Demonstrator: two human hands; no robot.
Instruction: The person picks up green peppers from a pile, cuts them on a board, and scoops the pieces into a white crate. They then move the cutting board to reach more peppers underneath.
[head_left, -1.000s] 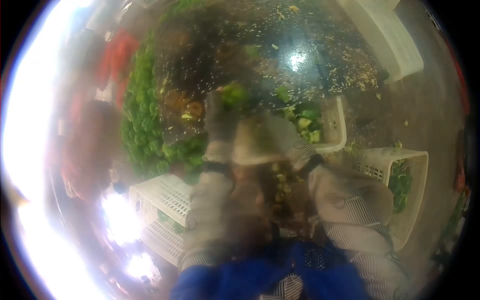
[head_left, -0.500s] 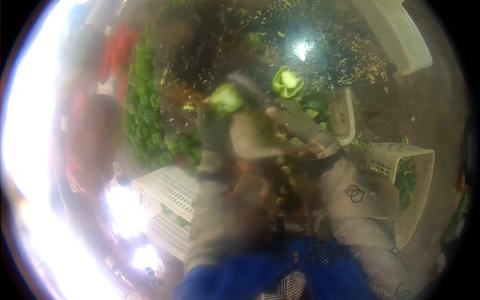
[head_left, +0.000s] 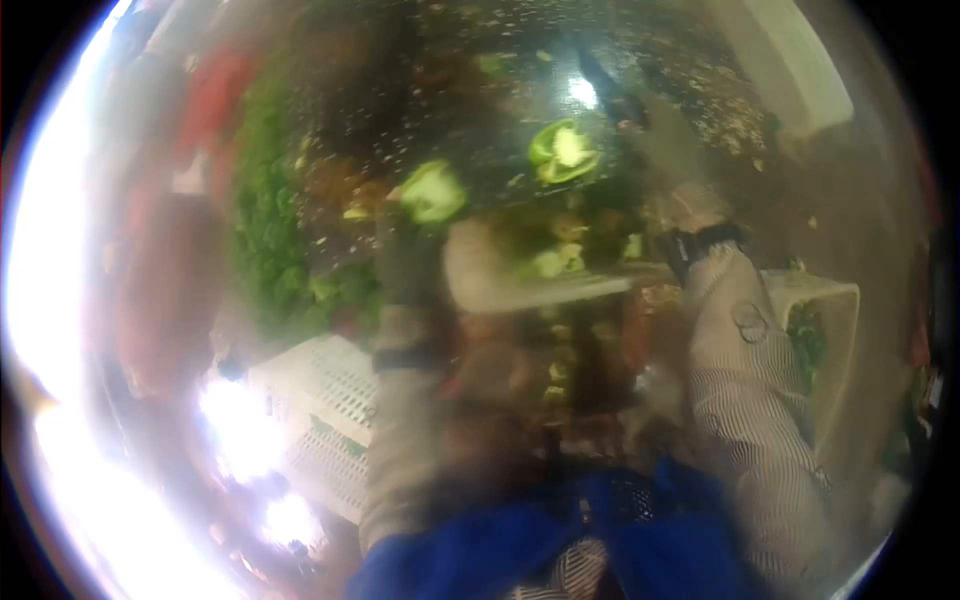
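My left hand (head_left: 408,255), in a greyish glove, grips a cut green bell pepper half (head_left: 433,191), its pale inside showing. Further right and up, my right hand (head_left: 668,140) is closed on a knife (head_left: 602,78), whose dark, blurred blade points up and left over the wet dark work surface (head_left: 480,120). Between the hands, another bell pepper half (head_left: 563,152) lies with its pale core upward, apart from both. Just below sits a whitish plastic basket (head_left: 478,275) with pale green pieces inside. Motion blur hides the fingers in part.
Many green peppers (head_left: 265,220) are heaped along the left. White slotted crates stand at lower left (head_left: 325,385) and right (head_left: 840,350); a pale bin (head_left: 800,70) is at upper right. Scattered seeds (head_left: 735,120) cover the surface. Blurred people in red (head_left: 215,95) are at left.
My right hand and the knife have swung up and right, away from the pepper in my left hand, uncovering the basket. The whole view has shifted slightly left.
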